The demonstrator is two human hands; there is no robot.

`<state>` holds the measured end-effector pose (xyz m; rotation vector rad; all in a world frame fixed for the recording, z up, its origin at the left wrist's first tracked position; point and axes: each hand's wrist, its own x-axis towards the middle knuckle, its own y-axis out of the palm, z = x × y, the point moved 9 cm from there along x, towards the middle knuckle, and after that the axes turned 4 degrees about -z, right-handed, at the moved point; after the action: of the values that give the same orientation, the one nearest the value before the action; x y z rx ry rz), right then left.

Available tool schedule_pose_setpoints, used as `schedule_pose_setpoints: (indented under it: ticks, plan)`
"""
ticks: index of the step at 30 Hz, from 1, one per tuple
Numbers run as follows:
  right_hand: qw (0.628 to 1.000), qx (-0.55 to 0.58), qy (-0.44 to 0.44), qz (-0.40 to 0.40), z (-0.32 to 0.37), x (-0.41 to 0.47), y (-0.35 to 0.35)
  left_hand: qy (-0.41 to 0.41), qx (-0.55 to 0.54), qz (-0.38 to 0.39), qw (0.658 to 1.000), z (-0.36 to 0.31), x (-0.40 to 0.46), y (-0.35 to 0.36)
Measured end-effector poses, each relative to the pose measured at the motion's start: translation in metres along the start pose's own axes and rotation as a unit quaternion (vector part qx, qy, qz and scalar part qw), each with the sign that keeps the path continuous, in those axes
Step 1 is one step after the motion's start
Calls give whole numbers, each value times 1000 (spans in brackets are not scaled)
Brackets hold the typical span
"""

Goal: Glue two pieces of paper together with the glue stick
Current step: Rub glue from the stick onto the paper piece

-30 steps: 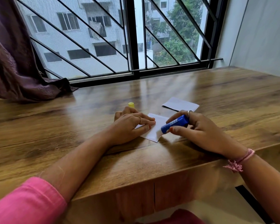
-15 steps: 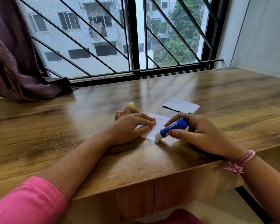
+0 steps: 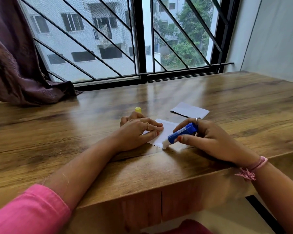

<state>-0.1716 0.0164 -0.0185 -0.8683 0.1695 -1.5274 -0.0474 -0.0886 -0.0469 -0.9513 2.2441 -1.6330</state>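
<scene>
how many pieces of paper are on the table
2. One piece of paper lies under the left hand, with the glue stick touching it; the second piece lies apart, farther back right.

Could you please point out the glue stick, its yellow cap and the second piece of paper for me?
glue stick (image 3: 184,132): head view, on its blue barrel.
yellow cap (image 3: 138,109): head view, on its visible upper side.
second piece of paper (image 3: 189,110): head view, at its middle.
</scene>
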Motion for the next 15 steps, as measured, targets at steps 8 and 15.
schedule_pose_setpoints:
  ticks: [8,15]
  plan:
    - [995,-13,49,-88,-14,5,-18,5,6,-10,1000,2,1,1]
    - [999,-22,19,-44,-4,2,-8,7,-1,-16,1000,2,1,0]
